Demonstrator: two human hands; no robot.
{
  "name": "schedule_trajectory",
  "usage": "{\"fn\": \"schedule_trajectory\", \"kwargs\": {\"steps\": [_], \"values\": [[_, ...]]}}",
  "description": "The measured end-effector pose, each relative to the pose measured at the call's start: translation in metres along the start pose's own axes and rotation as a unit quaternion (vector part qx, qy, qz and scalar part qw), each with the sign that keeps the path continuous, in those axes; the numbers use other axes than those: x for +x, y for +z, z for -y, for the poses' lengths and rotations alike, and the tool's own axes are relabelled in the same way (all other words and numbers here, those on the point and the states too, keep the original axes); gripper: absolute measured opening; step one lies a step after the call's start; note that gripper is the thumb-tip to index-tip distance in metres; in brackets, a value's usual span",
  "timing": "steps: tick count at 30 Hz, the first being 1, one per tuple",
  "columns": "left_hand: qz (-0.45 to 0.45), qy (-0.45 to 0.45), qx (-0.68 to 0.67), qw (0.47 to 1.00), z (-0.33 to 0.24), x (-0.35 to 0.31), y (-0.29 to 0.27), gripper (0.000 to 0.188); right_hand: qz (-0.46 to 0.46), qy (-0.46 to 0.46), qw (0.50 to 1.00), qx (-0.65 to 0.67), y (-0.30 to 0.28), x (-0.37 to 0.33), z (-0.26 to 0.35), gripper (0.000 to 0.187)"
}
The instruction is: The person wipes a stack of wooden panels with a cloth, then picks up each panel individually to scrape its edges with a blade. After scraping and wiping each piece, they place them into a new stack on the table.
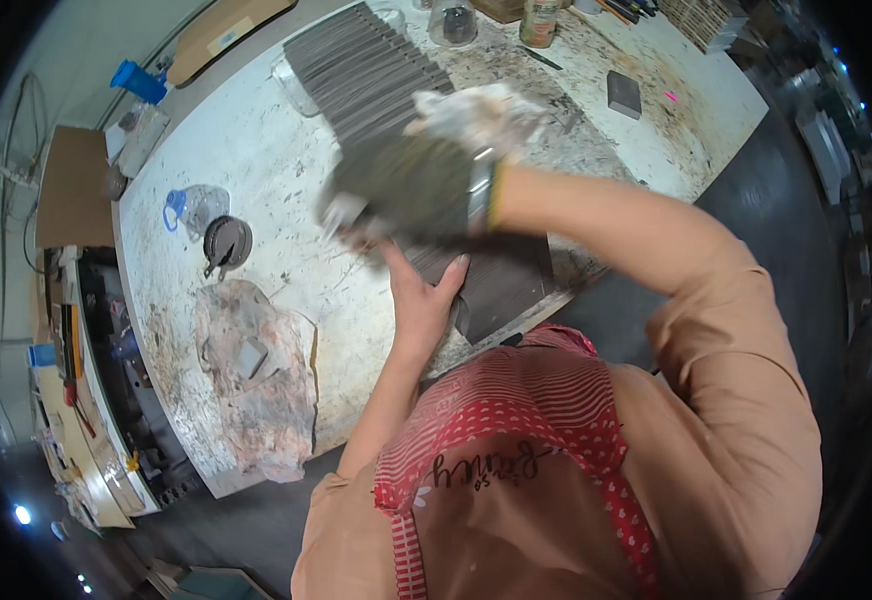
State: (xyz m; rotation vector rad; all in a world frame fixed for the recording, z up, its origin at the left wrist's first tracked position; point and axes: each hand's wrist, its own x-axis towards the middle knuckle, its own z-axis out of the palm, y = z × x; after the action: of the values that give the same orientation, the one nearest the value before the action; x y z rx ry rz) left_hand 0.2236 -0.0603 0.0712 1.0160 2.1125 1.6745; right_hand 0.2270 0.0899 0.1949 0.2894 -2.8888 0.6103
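Observation:
My right hand (404, 188), in a dark green glove, reaches across from the right and is smeared by motion. Its fingers close around a small whitish piece (344, 214), too blurred to name further. Beneath it runs a long row of overlapping dark grey flat strips (361, 70), its near end (506, 285) by the table's front edge. My bare left hand (422, 300) rests against the strips with the thumb stretched out and apart; the glove partly hides its fingertips. A crumpled, stained white cloth (481, 112) lies just beyond the glove.
The stained white table (346, 375) carries a grey-smeared cloth (256, 410) with a small pale block (251, 357), a dark round dish (227, 243) and a clear plastic container (201, 208) at left. Farther back are a dark block (624, 94), a can (539, 22) and a clear cup (453, 22).

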Motion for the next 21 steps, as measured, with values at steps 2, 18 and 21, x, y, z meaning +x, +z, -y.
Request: {"fn": "schedule_trajectory", "kwargs": {"steps": [2, 18, 21], "values": [[0.053, -0.055, -0.023, 0.997, -0.002, 0.002, -0.001, 0.105, -0.04, 0.11, 0.99, -0.079, -0.033, -0.027, -0.027, 0.031], [0.121, -0.146, -0.097, 0.977, -0.023, 0.027, -0.016, 0.061, -0.004, -0.016, 0.989, -0.145, -0.024, -0.042, -0.036, 0.031], [0.081, -0.12, -0.113, 0.983, -0.017, 0.023, -0.013, 0.055, 0.059, -0.047, 0.987, -0.141, -0.006, 0.003, -0.001, 0.028]]}}
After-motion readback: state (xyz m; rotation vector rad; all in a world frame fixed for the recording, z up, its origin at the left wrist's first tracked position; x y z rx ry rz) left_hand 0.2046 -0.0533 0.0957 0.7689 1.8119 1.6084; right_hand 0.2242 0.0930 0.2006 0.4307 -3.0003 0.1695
